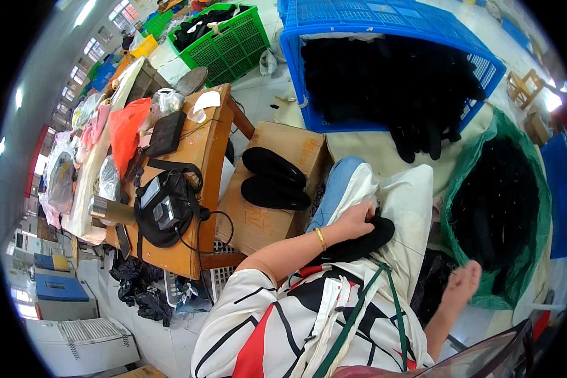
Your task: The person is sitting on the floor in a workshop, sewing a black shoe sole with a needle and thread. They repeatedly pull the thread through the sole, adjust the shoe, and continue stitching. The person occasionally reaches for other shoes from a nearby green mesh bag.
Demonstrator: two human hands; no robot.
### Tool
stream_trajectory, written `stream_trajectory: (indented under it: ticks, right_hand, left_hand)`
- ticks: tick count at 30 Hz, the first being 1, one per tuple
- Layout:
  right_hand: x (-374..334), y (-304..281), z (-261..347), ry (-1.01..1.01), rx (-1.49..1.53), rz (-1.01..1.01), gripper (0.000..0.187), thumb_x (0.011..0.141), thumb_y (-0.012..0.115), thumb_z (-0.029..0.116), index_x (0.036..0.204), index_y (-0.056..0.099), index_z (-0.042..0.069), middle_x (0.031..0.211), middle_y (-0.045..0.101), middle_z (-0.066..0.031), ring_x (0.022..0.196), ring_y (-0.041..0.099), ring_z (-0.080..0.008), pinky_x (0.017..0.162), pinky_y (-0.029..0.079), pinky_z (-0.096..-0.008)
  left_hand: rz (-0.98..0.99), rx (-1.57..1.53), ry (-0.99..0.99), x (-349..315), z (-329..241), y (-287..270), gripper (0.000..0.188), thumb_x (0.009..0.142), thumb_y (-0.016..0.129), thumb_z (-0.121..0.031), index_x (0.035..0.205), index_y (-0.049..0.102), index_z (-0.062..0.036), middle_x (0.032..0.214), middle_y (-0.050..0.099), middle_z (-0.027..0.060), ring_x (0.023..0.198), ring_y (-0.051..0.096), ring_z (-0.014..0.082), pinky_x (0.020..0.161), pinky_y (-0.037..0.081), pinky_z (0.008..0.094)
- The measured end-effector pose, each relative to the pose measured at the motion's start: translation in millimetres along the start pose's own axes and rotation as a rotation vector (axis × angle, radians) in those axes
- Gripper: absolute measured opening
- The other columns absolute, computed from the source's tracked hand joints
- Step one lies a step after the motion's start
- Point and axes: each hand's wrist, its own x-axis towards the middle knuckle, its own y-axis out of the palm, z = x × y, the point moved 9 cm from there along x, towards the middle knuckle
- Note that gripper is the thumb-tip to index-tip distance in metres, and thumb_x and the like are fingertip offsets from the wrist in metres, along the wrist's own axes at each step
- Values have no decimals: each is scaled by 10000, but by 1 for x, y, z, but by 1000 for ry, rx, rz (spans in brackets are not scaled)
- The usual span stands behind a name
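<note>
- Our left hand [357,218] pinches the black sock [359,242] on our lap; keep it flat.
- Our right hand [461,285] hangs open, empty, near the green sack [521,189].

Bright even daylight, heavy fisheye edge distortion

This is a garment or footwear workshop floor. A large blue plastic crate [390,38] and a green mesh sack [516,189] brim with black fabric pieces, more crates line the tiled floor [258,94], and a cluttered wooden tabletop [198,151] stands beside a cardboard box [258,220].
</note>
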Motion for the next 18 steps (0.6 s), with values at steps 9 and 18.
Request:
stream_trajectory:
  ticks: [9,18]
  right_hand:
    - [-51,81,84,-103,101,440,180,946,587,87,1057,453,43,681,475,-20,535,424,-95,481,348,-206]
    - [-77,162,47,178,-103,1212,21,873,619,-25,877,639,-20,804,711,-102,697,691,-160,627,533,-268]
  left_hand:
    - [-29,254,113,16,-49,-6,307,772,742,-293,805,639,-6,782,670,161,721,648,316,675,515,395]
    - [404,-318,-482,-6,-3,24,192,864,707,-229,833,708,-40,767,714,73,528,554,96,474,435,254]
